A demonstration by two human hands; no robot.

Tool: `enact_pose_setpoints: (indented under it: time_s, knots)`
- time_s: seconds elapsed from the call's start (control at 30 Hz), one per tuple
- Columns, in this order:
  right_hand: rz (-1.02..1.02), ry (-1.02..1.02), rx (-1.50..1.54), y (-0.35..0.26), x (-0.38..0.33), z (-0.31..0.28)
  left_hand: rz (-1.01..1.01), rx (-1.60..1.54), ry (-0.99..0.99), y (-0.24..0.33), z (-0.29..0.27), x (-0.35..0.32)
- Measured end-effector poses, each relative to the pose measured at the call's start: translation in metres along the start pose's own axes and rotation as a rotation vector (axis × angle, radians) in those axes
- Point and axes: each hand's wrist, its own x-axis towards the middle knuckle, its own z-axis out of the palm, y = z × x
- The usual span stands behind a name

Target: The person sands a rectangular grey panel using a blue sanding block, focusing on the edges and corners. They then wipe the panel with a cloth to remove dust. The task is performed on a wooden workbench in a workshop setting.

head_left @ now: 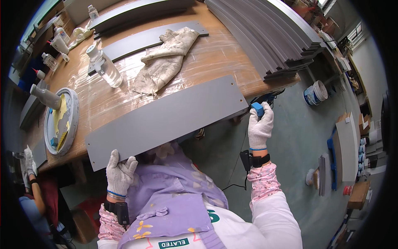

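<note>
A long grey panel with small holes near its ends lies slantwise along the near edge of the table, partly overhanging it. At its near left edge is my left hand, in a white knit glove. One finger or the thumb lies over the panel's edge and the other fingers are curled beside it. My right hand, also gloved, is raised just off the panel's right end. It pinches a small blue block between thumb and fingers. The block is apart from the panel.
Behind the panel are a crumpled stained cloth, a clear bottle and another grey panel. A round lid holds a bottle and a blue block. Stacked grey strips fill the far right. At left, another person's gloved hands show.
</note>
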Motion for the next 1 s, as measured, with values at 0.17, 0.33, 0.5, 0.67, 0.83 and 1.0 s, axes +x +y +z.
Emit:
enact_pose_setpoints:
  time_s: [0.17, 0.33, 0.5, 0.67, 0.83, 1.0]
  knots:
    - [-0.222, -0.192, 0.15, -0.087, -0.042, 0.009, 0.0, 0.01, 0.004, 0.001, -0.003, 0.002]
    - [-0.483, -0.428, 0.413, -0.165, -0.084, 0.027, 0.004, 0.004, 0.013, 0.002, -0.001, 0.0]
    - [-0.424, -0.281, 0.104, -0.111, -0.052, 0.01, -0.044, 0.03, -0.111, 0.004, -0.02, -0.002]
    - [-0.481, -0.355, 0.206, -0.138, -0.063, 0.014, -0.005, -0.017, -0.186, 0.0, -0.033, -0.01]
    - [-0.708, -0.51, 0.413, -0.227, -0.102, 0.041, -0.003, -0.018, -0.251, 0.003, -0.035, -0.012]
    - [-0.726, -0.458, 0.169, -0.165, -0.058, 0.02, 0.027, -0.13, -0.296, 0.024, -0.066, -0.017]
